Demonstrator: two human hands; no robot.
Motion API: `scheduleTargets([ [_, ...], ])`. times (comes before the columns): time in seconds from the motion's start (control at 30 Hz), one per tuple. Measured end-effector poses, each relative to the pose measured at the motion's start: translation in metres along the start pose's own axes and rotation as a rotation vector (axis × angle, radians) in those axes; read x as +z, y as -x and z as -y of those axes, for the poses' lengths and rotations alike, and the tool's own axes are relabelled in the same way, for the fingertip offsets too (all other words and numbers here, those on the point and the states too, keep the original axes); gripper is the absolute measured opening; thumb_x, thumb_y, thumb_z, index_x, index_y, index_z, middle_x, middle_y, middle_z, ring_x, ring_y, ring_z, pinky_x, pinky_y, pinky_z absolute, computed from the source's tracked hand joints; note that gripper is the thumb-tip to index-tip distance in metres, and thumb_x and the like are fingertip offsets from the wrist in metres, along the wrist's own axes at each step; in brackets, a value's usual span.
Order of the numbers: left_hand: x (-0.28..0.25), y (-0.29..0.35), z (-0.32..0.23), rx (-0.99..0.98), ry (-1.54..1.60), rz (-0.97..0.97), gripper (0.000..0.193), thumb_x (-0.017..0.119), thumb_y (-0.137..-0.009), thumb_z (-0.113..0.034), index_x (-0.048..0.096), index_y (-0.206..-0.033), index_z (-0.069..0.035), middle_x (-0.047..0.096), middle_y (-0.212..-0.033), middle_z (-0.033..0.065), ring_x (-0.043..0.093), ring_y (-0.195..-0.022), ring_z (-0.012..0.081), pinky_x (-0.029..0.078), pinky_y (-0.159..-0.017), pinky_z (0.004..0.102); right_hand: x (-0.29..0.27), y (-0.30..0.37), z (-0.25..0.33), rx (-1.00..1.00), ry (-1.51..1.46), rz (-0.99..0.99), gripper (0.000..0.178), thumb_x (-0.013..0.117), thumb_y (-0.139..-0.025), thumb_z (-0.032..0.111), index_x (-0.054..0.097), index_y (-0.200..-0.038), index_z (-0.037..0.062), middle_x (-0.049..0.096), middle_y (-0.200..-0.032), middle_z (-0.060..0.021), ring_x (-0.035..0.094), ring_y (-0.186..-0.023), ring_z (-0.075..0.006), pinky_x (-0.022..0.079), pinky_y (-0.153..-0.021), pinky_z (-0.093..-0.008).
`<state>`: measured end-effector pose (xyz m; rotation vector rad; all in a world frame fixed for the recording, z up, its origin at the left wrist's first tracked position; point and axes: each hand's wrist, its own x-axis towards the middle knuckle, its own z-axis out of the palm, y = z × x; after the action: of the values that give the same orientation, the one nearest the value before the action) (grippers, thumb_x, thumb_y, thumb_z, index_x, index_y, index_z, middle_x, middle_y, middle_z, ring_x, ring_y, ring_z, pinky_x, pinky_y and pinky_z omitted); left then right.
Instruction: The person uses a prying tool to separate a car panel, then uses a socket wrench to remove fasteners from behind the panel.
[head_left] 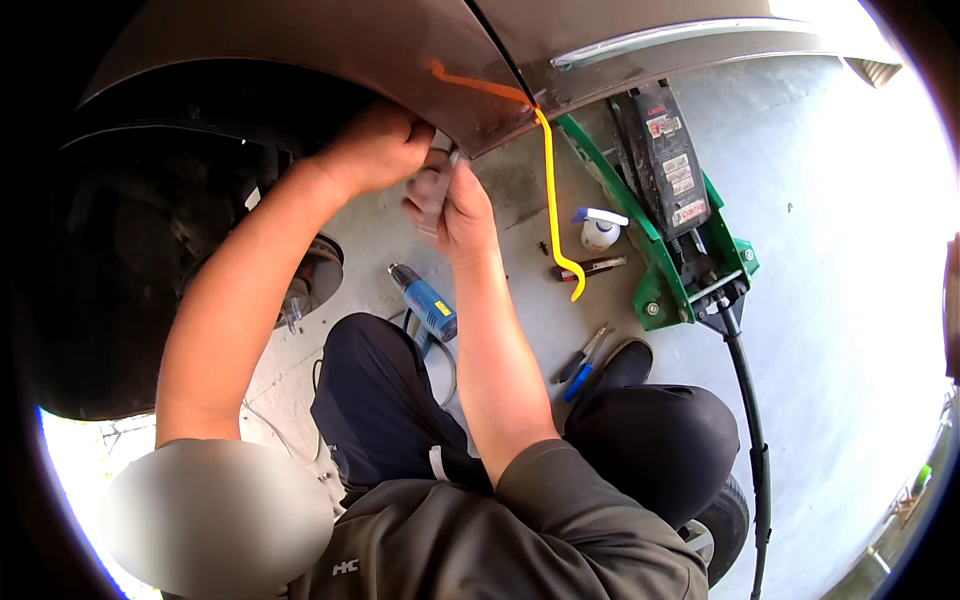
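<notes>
Both my hands are raised to the lower rear corner of a brown car panel [400, 60], at the edge of the dark wheel arch. My left hand [380, 150] is closed against that edge, its fingertips hidden, and what it holds cannot be made out. Just below it, my right hand [462, 205] pinches a greyish flat strip [437, 200], partly smeared, its upper end close to the panel corner. From the door gap beside my right hand hangs a yellow hooked bar [549, 190], mirrored in orange on the paint.
A green floor jack [655, 270] stands to the right, its long black handle [748, 400] running toward me. On the concrete lie a blue heat gun [428, 303], pliers [585, 362], a white spray bottle [600, 230] and a dark-handled tool [590, 268].
</notes>
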<state>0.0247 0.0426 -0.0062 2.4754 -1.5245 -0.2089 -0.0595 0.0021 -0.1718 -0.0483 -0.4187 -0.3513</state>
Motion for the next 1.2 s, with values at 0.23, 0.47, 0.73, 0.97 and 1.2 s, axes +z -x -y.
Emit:
scheduleTargets([
  [0.23, -0.002, -0.002, -0.008, -0.052, 0.089, 0.086, 0.035, 0.051, -0.096, -0.021, 0.065, -0.116, 0.003, 0.069, -0.114, 0.026, 0.065, -0.104, 0.042, 0.052, -0.091, 0.0464, 0.001, -0.02, -0.008, -0.144, 0.305, -0.15, 0.016, 0.058, -0.105, 0.021, 0.062, -0.114, 0.0088, 0.064, -0.095, -0.0008, 0.054, -0.079, -0.0122, 0.044, -0.07, -0.0302],
  [0.47, 0.001, -0.004, -0.01, -0.05, 0.15, 0.048, 0.037, 0.051, -0.099, -0.022, 0.062, -0.123, 0.003, 0.066, -0.121, 0.0267, 0.061, -0.112, 0.044, 0.048, -0.097, 0.0468, 0.005, -0.026, -0.01, -0.191, 0.382, -0.265, 0.023, 0.067, -0.101, 0.026, 0.065, -0.114, 0.0068, 0.067, -0.096, -0.0001, 0.058, -0.08, -0.0116, 0.048, -0.072, -0.0313],
  [0.73, 0.001, -0.006, -0.002, 0.202, -0.055, -0.11, 0.024, 0.055, -0.097, -0.016, 0.065, -0.111, 0.001, 0.068, -0.111, 0.0241, 0.063, -0.103, 0.042, 0.05, -0.091, 0.0443, -0.01, -0.007, -0.001, 0.081, -0.102, -0.012, 0.019, 0.069, -0.1, 0.024, 0.069, -0.108, 0.0068, 0.066, -0.096, 0.0003, 0.056, -0.079, -0.0111, 0.048, -0.073, -0.0311],
  [0.97, -0.006, 0.004, -0.007, 0.195, -0.051, -0.009, 0.024, 0.054, -0.101, -0.017, 0.063, -0.111, 0.003, 0.067, -0.109, 0.0249, 0.064, -0.103, 0.0399, 0.05, -0.091, 0.0443, 0.0, 0.003, 0.004, 0.097, -0.237, 0.096, 0.018, 0.067, -0.102, 0.026, 0.068, -0.107, 0.0094, 0.065, -0.086, 0.002, 0.055, -0.073, -0.0119, 0.045, -0.067, -0.0312],
  [1.2, 0.003, 0.001, 0.007, 0.215, -0.085, -0.066, 0.018, 0.056, -0.096, -0.012, 0.068, -0.103, -0.001, 0.069, -0.098, 0.0215, 0.066, -0.091, 0.0395, 0.052, -0.08, 0.0455, 0.02, -0.028, -0.014, -0.278, 0.191, -0.252, 0.014, 0.063, -0.103, 0.018, 0.068, -0.113, 0.0082, 0.065, -0.098, 0.0018, 0.056, -0.082, -0.0112, 0.049, -0.074, -0.0323],
])
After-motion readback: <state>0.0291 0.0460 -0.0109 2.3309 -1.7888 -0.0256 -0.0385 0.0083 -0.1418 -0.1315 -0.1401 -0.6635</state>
